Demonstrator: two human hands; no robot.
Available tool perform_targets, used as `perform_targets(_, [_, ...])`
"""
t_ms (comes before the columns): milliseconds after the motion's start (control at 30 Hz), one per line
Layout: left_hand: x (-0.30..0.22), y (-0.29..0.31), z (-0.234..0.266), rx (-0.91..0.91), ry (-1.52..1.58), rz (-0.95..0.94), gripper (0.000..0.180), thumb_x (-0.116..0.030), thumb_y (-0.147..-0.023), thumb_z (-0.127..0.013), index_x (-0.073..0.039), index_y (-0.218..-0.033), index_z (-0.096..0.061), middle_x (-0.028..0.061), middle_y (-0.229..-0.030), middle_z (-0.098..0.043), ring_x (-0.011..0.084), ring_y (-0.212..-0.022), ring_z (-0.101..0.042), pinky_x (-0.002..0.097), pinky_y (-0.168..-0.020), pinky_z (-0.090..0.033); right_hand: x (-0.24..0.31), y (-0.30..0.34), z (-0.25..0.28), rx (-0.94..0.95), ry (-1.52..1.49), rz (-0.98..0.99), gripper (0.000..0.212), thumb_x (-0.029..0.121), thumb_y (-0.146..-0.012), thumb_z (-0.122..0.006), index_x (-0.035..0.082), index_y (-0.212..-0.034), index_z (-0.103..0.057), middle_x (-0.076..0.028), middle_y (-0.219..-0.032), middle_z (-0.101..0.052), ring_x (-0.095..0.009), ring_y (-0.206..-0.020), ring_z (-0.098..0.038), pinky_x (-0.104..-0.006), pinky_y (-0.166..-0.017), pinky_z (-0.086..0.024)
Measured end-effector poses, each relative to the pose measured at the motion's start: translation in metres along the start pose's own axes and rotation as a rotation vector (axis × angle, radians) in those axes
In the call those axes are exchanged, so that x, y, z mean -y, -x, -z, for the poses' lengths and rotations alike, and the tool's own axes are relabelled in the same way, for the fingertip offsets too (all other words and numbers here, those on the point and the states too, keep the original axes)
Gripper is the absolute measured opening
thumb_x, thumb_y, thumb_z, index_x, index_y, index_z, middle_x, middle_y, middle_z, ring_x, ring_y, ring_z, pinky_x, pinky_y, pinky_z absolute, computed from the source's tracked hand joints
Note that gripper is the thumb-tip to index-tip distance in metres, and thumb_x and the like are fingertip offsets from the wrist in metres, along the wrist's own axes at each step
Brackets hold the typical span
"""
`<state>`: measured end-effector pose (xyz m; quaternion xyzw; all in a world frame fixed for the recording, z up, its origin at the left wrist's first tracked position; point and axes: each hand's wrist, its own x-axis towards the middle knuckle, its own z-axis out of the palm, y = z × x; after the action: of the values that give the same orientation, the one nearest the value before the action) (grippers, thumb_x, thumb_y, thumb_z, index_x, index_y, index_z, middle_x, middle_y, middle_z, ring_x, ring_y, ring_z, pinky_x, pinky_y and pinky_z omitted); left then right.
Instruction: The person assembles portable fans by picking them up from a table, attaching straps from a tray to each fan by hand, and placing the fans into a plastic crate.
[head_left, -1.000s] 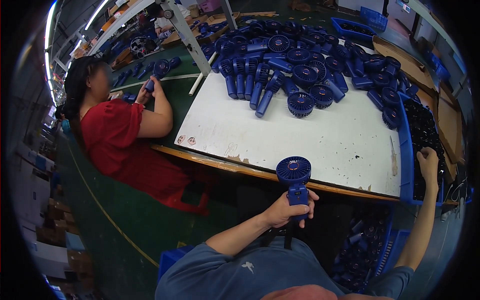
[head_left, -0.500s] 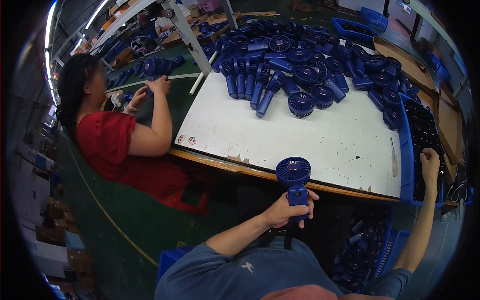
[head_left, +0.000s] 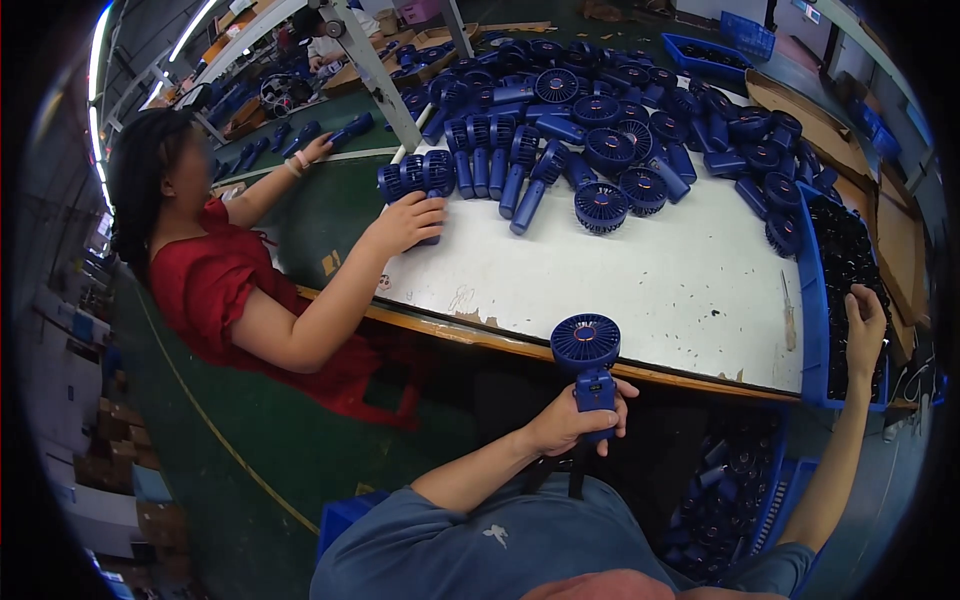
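Observation:
My left hand (head_left: 562, 424) is wrapped round the handle of a dark blue handheld fan (head_left: 586, 342), held upright at the table's front edge with its round grille on top. At the right, my right hand (head_left: 866, 325) is over a blue bin (head_left: 816, 330) filled with small black parts (head_left: 842, 235). Its fingers are stretched out and slightly apart, with nothing visible between them. Whether the fingertips touch the parts I cannot tell.
Many blue fans (head_left: 600, 110) are heaped across the back of the white table (head_left: 600, 275). A screwdriver-like tool (head_left: 788, 315) lies near the bin. On the left, a co-worker in red (head_left: 215, 290) reaches onto the table's left edge. Below stands a crate of blue parts (head_left: 722, 490).
My right hand has turned and its fingers have gone from pinched to stretched out over the bin. The co-worker has set several fans on the table's left side. My left hand stays still.

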<state>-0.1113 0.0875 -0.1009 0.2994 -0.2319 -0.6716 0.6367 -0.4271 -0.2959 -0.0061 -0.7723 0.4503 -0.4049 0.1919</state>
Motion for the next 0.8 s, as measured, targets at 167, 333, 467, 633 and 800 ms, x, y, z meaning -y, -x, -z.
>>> perform_targets(167, [0.000, 0.001, -0.001, -0.004, -0.003, -0.004, 0.047, -0.008, -0.089, -0.066, 0.005, -0.131, -0.046, 0.0124, -0.094, -0.062, 0.0188, -0.087, -0.064, 0.0269, -0.056, -0.059, 0.011, 0.008, -0.002, -0.007, -0.045, -0.022, 0.024, 0.016, -0.096, -0.062, 0.000, -0.114, -0.065, -0.003, -0.099, -0.065, -0.010, -0.091, -0.059, -0.0249, -0.085, -0.047])
perform_targets(333, [0.000, -0.001, -0.002, 0.010, -0.038, 0.002, 0.048, -0.007, -0.090, -0.065, 0.005, -0.132, -0.046, 0.0119, -0.095, -0.062, 0.0181, -0.088, -0.064, 0.0272, -0.057, -0.059, 0.024, 0.019, -0.002, -0.054, -0.144, -0.026, 0.025, 0.016, -0.096, -0.063, 0.000, -0.116, -0.064, -0.003, -0.101, -0.064, -0.009, -0.091, -0.058, -0.0233, -0.085, -0.046])
perform_targets(467, [-0.002, -0.001, -0.007, -0.002, -0.080, 0.005, 0.047, -0.007, -0.090, -0.065, 0.004, -0.132, -0.046, 0.0119, -0.096, -0.061, 0.0176, -0.089, -0.063, 0.0273, -0.059, -0.059, 0.070, 0.052, -0.019, 0.084, -0.382, -0.112, 0.021, 0.013, -0.095, -0.063, 0.002, -0.113, -0.066, 0.002, -0.095, -0.062, -0.004, -0.081, -0.053, -0.0178, -0.069, -0.041])
perform_targets(633, [-0.005, -0.010, -0.025, -0.063, -0.174, -0.046, 0.044, -0.009, -0.091, -0.066, 0.001, -0.131, -0.050, 0.0075, -0.101, -0.060, 0.0127, -0.087, -0.061, 0.0266, -0.062, -0.058, 0.150, 0.128, -0.063, 0.414, -0.656, -0.242, 0.015, 0.006, -0.087, -0.064, 0.001, -0.101, -0.067, 0.001, -0.086, -0.062, -0.005, -0.071, -0.053, -0.0195, -0.063, -0.042])
perform_targets(800, [0.000, -0.015, -0.032, -0.053, -0.223, -0.100, 0.042, -0.009, -0.092, -0.066, -0.001, -0.130, -0.052, 0.0068, -0.106, -0.060, 0.0121, -0.091, -0.061, 0.0270, -0.065, -0.058, 0.185, 0.185, -0.096, 0.783, -1.027, -0.352, 0.020, -0.003, -0.086, -0.066, -0.003, -0.106, -0.066, -0.006, -0.097, -0.066, -0.009, -0.086, -0.060, -0.0243, -0.078, -0.048])
